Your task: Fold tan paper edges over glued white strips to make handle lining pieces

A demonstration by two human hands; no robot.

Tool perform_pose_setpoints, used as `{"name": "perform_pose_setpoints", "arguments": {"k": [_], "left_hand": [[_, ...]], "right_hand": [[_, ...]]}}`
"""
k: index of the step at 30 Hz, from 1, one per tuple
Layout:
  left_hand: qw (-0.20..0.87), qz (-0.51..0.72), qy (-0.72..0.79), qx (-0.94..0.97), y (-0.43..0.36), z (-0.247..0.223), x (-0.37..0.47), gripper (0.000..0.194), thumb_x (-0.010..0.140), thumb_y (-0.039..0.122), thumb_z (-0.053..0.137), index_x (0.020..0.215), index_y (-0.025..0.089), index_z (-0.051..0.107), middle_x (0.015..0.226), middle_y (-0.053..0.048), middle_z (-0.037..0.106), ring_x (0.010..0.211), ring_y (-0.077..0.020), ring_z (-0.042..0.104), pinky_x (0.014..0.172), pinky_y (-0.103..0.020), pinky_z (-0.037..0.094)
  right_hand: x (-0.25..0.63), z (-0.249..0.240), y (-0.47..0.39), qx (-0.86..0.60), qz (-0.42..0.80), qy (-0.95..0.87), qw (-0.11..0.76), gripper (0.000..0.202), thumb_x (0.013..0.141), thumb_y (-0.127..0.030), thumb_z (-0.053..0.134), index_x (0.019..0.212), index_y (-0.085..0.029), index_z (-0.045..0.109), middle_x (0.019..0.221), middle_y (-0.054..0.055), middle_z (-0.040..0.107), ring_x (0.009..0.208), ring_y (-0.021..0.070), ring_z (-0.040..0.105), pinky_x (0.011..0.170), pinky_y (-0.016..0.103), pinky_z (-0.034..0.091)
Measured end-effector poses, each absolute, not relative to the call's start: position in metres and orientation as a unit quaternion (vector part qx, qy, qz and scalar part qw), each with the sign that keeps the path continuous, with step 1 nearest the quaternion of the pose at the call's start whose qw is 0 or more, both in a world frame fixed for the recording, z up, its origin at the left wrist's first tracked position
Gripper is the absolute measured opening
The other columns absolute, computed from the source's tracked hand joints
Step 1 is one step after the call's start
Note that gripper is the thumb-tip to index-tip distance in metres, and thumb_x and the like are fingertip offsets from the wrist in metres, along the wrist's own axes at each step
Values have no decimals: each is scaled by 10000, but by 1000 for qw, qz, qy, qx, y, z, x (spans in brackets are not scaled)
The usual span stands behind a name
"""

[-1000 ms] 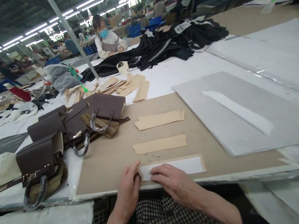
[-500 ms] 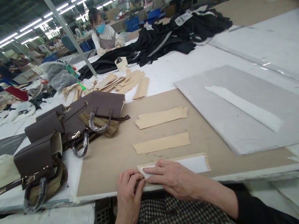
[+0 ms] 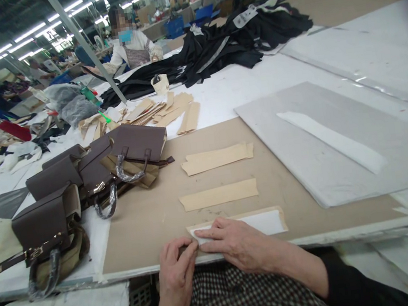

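Observation:
At the near edge of the board, a white strip (image 3: 269,222) lies on a slightly larger tan strip (image 3: 283,217), whose border shows around it. My right hand (image 3: 235,245) rests on the white strip, its fingers stretched out and pointing left, covering the middle. My left hand (image 3: 177,270) is at the left end, with thumb and index finger pinched together on the tan strip's lower left corner. Further up the board are another tan strip (image 3: 219,195) and a pair of overlapping tan strips (image 3: 218,159).
Dark brown handbags (image 3: 47,223) with wrapped handles crowd the left. A grey board (image 3: 303,159) carrying a long white strip (image 3: 333,142) lies right. Behind are loose tan pieces (image 3: 187,117), a dark fabric pile (image 3: 209,53), a slanted pole (image 3: 86,48) and a masked co-worker (image 3: 132,51).
The view has shifted slightly, so the surroundings sit a little further left and higher. Both hands stay at the strip with nearly the same pose. The co-worker's arm now reaches out sideways.

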State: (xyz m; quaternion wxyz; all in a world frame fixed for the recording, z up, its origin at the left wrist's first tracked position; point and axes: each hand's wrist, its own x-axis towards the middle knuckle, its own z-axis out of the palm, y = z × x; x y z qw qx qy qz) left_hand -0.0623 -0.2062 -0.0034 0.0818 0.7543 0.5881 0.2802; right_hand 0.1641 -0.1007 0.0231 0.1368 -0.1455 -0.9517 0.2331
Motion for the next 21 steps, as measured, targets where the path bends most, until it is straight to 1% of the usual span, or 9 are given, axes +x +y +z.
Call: {"name": "perform_pose_setpoints", "arguments": {"k": [6, 11, 13, 17, 21], "left_hand": [[-2, 170, 572, 803, -208, 2, -58, 373, 993, 113, 451, 1323, 213, 592, 1187, -114, 625, 1063, -258, 562, 899, -419, 513], [-59, 87, 556, 825, -209, 13, -52, 415, 945, 104, 493, 1350, 148, 574, 1217, -134, 634, 1087, -316, 552, 905, -479, 507], [-46, 79, 554, 828, -207, 16, -53, 427, 930, 89, 511, 1345, 164, 575, 1215, -124, 634, 1080, -314, 554, 891, -473, 509], [35, 118, 567, 815, -202, 16, -62, 394, 939, 61, 496, 1272, 239, 607, 1164, -88, 631, 1032, -254, 570, 884, -407, 513], [71, 168, 568, 802, -202, 14, -65, 375, 949, 56, 482, 1228, 261, 626, 1150, -80, 629, 1040, -230, 580, 897, -381, 511]], "right_hand": [[165, 23, -104, -155, 246, -945, 147, 502, 893, -38, 515, 1356, -218, 587, 1452, 60, 553, 1013, 223, 530, 935, 395, 464], [166, 12, -107, -164, 268, -935, 165, 506, 879, -33, 512, 1339, -224, 603, 1487, 53, 524, 1128, 239, 527, 990, 426, 461], [168, 5, -108, -174, 283, -924, 190, 465, 874, -26, 505, 1284, -203, 633, 1461, 64, 548, 1152, 241, 525, 1009, 436, 460], [171, -1, -112, -186, 317, -898, 243, 390, 883, -4, 476, 1195, -164, 647, 1369, 101, 611, 1139, 226, 562, 1016, 434, 473], [171, 1, -115, -199, 320, -893, 248, 385, 880, 6, 476, 1177, -169, 648, 1356, 99, 619, 1137, 227, 568, 1019, 445, 480]]}}
